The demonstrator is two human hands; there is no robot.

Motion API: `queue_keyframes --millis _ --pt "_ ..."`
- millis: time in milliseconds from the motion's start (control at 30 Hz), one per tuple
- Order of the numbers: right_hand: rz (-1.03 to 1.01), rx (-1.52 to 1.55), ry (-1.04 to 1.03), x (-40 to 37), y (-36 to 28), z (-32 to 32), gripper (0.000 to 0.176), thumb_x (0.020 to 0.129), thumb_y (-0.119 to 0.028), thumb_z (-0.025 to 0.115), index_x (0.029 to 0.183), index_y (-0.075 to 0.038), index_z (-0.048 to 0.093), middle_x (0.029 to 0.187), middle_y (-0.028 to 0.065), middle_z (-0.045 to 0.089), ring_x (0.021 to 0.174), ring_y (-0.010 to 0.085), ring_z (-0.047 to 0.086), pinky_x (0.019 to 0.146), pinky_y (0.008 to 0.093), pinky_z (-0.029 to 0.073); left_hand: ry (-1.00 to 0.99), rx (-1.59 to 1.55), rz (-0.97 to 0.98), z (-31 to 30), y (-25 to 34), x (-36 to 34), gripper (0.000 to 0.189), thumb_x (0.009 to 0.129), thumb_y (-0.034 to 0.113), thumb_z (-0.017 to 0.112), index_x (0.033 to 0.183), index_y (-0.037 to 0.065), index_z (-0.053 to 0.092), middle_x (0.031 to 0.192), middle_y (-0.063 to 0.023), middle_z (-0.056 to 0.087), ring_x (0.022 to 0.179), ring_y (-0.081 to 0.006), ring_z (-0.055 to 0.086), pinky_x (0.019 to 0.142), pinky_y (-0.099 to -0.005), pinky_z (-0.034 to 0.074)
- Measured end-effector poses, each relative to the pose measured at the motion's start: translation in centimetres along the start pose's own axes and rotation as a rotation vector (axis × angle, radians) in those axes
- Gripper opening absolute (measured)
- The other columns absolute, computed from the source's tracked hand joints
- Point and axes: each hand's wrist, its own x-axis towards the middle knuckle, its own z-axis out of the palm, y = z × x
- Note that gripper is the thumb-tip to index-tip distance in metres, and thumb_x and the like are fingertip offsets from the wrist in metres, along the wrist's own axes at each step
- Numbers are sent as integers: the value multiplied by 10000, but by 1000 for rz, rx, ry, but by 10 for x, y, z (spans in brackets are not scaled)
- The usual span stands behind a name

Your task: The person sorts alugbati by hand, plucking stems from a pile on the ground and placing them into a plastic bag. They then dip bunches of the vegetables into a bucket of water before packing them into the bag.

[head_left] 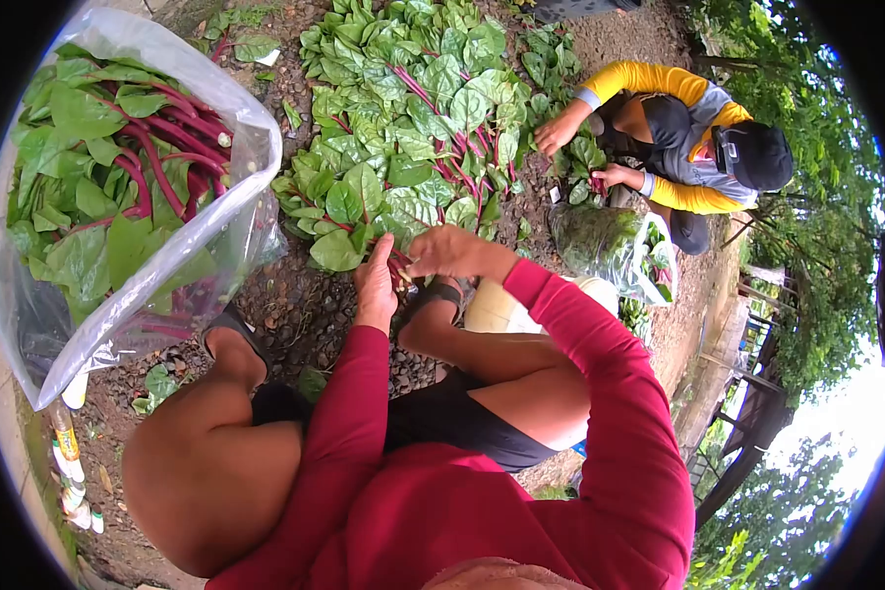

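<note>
My left hand (375, 282) is closed around a small bunch of leafy greens (338, 249) with dark red stems, like Malabar spinach; its leaves point away from me. Beside it, my right hand (454, 253) has its fingers curled in at the cut stem ends (400, 265). What those fingers grip is hidden. Just beyond both hands spreads a large heap of the same greens (403, 147) on the ground, leaves and red stems mixed.
On the left stands a big clear plastic bag (265, 157) filled with greens. A co-worker (703, 128) in yellow sleeves crouches at right, handling greens near another plastic bag (659, 261). A pale container (497, 307) sits by my right leg. Bottles (67, 447) lie at lower left.
</note>
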Motion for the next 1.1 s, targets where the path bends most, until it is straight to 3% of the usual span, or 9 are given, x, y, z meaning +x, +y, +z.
queue_keyframes --millis 67,133,233,300,400,500,667,767,1100 --pt "12 160 42 -2 15 -28 283 918 -316 661 1035 -70 735 985 158 732 886 280 692 841 398 549 10 24 -17 -2 2 2 254 835 256 816 976 111 663 790 14 612 619 -126 585 523 -302 479" --pt "-179 -241 352 47 125 -34 275 930 -316 623 1030 -87 738 964 162 731 921 292 694 872 384 542 34 31 9 -5 0 8 230 840 240 804 967 103 670 780 -3 617 595 -136 582 508 -313 475" --pt "217 -77 652 49 141 -81 271 891 -271 568 995 -94 744 1007 151 733 930 358 703 879 443 546 47 42 46 -3 0 5 232 841 254 800 961 99 677 731 -18 615 530 -149 564 446 -321 454" --pt "317 -88 793 66 165 -85 377 865 -275 614 1162 -61 708 1090 194 719 989 322 708 910 368 546 36 82 118 -4 0 7 222 847 276 792 910 95 680 636 -26 589 435 -156 531 370 -316 413" --pt "342 -114 970 96 192 -74 438 848 -284 640 1240 -91 669 1117 216 705 1048 363 682 935 392 538 -10 188 4 -3 10 0 221 854 283 783 821 101 664 613 -26 590 401 -156 517 353 -312 403" --pt "344 -138 921 113 189 -70 510 835 -265 664 1323 -123 617 1100 229 704 1057 369 676 930 404 536 0 220 26 3 15 1 197 826 278 793 842 110 691 624 18 565 421 -102 477 386 -292 370" --pt "270 -208 779 107 164 -74 328 804 -288 723 1044 -65 742 987 212 719 921 348 704 844 420 544 -15 173 29 -7 12 11 170 843 224 778 925 94 705 764 42 620 579 -84 540 492 -280 411" --pt "290 -114 741 108 155 -72 340 799 -290 728 1055 -67 739 990 204 721 922 345 703 841 425 544 -24 183 -2 -11 14 10 243 821 252 815 935 74 696 789 -6 656 621 -130 603 538 -312 466" --pt "325 -112 741 110 130 -61 303 798 -279 672 989 -45 694 1012 229 700 979 412 662 883 479 528 -15 212 40 -8 20 0 212 825 257 810 870 91 687 727 -2 627 546 -119 554 478 -304 423"
